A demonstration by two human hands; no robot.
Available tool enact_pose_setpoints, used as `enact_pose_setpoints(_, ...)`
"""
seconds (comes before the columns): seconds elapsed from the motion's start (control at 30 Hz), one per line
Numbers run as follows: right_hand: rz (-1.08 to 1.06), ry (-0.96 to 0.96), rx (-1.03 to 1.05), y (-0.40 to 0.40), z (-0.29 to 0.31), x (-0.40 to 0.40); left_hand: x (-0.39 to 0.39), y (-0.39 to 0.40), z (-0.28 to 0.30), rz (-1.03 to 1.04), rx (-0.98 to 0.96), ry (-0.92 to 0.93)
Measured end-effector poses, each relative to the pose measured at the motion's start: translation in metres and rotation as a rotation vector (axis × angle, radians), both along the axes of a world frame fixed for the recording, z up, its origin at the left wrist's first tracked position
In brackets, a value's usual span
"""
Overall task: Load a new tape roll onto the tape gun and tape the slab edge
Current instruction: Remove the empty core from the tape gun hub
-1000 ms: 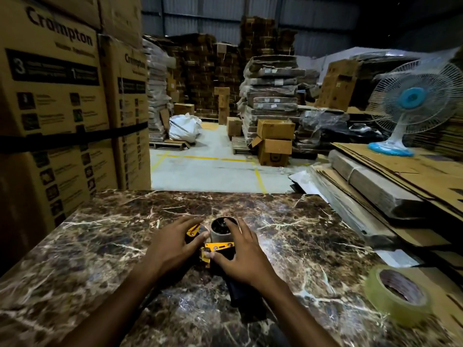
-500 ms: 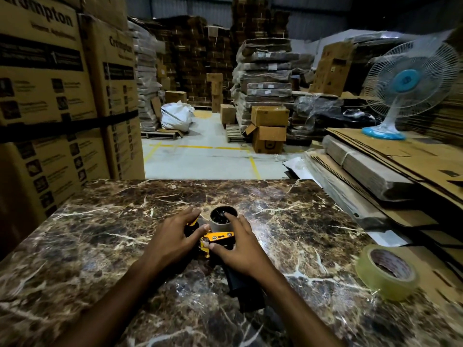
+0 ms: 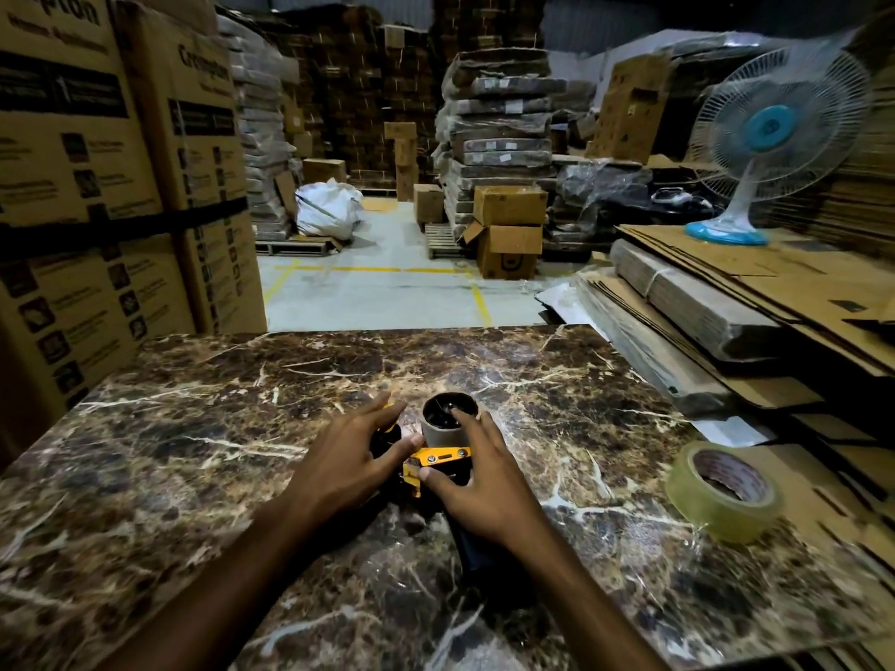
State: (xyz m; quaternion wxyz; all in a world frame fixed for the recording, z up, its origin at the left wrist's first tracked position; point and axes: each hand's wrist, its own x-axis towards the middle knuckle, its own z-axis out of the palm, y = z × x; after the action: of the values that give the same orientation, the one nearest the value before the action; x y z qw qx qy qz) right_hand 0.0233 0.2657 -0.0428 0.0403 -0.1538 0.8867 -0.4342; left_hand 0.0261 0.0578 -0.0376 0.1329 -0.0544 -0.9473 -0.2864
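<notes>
Both hands grip the tape gun (image 3: 438, 460) on the slab (image 3: 193, 428): left hand (image 3: 346, 460) fingers spread, right hand (image 3: 477, 481) pinching its yellow bracket, fingertip in the empty core (image 3: 448, 421)

Tall printed cartons (image 3: 97, 176), bound by a black strap (image 3: 121, 230), stood at the left of a warehouse aisle. A white sack (image 3: 329, 210) sat on a pallet (image 3: 300, 245) beyond yellow floor lines (image 3: 368, 269). Wrapped bundles (image 3: 503, 138) rose in a stack at centre, with brown boxes (image 3: 508, 234) just in front. At right, a white-and-blue fan (image 3: 770, 133) stood on flattened cardboard sheets (image 3: 726, 293).
</notes>
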Motion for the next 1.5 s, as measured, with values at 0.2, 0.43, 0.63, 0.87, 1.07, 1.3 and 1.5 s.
enact_pose_setpoints(0.2,-0.053,0.013,0.002,0.020,0.000,0.015,0.004,0.020,-0.002,-0.054,0.004,0.037)
enact_pose_setpoints(0.43,-0.059,0.012,-0.024,0.036,-0.003,0.021,0.002,0.029,-0.008,-0.068,0.019,0.040)
enact_pose_setpoints(0.63,-0.063,0.022,-0.052,0.039,-0.009,0.020,0.014,0.025,-0.020,-0.074,0.058,0.151)
enact_pose_setpoints(0.87,-0.077,0.040,-0.051,0.038,-0.012,0.020,0.019,0.022,-0.029,-0.122,0.115,0.292)
enact_pose_setpoints(1.07,-0.078,0.045,-0.072,0.038,-0.012,0.018,0.021,0.026,-0.029,-0.129,0.177,0.306)
enact_pose_setpoints(1.3,-0.060,0.040,-0.074,0.039,-0.013,0.014,0.016,0.023,-0.017,-0.141,0.149,0.274)
enact_pose_setpoints(1.5,-0.078,0.045,-0.190,0.039,-0.019,0.009,0.014,0.021,-0.014,-0.138,0.171,0.243)
